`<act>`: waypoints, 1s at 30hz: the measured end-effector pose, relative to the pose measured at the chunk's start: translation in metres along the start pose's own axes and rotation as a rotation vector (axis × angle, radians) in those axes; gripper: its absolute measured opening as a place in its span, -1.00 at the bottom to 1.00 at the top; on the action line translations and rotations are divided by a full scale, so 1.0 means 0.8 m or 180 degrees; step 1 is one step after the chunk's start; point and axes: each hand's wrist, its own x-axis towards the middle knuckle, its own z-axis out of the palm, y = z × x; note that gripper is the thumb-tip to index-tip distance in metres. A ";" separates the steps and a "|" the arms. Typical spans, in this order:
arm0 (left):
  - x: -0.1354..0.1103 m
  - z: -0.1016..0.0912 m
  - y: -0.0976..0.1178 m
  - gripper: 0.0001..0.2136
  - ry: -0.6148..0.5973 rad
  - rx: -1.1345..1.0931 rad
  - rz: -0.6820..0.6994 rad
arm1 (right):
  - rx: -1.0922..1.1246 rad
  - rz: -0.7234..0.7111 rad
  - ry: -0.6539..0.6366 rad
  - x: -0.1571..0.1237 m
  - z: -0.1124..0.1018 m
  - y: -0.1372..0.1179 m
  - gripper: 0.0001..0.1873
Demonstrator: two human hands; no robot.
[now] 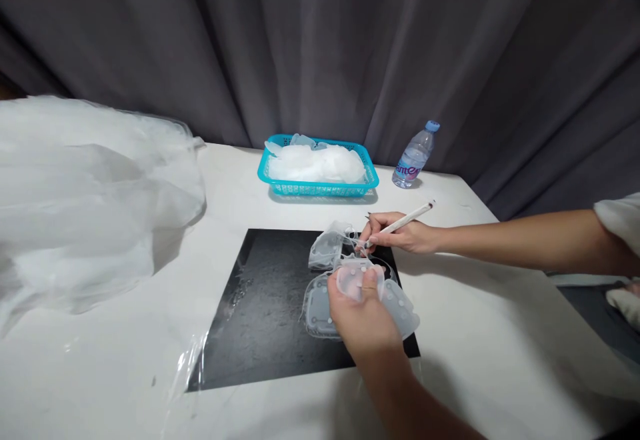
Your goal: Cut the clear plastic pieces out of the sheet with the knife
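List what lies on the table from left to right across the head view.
Big clear plastic bag → black mat → turquoise basket of translucent pieces → translucent plastic pieces held in the left hand → right hand holding a white pen → water bottle.

Translucent, soft-looking plastic pieces (350, 280) lie on a matt, rough black mat (270, 307). At 12 o'clock, a glossy turquoise plastic mesh basket (320, 190); at 1 o'clock, a clear plastic bottle (414, 157). The white surface (500, 333) is smooth.
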 end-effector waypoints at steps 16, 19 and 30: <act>0.000 0.005 0.011 -0.75 0.0124 0.0493 -0.0075 | 0.0101 0.0217 0.0122 -0.004 0.000 0.007 -0.54; -0.001 0.005 0.012 -0.76 0.0142 0.0563 -0.0043 | 0.0110 0.0217 0.0155 -0.006 -0.001 0.006 -0.54; -0.012 0.006 0.031 -0.69 0.0717 0.2163 0.0439 | 0.0929 0.0785 0.0817 0.010 -0.034 0.030 -0.56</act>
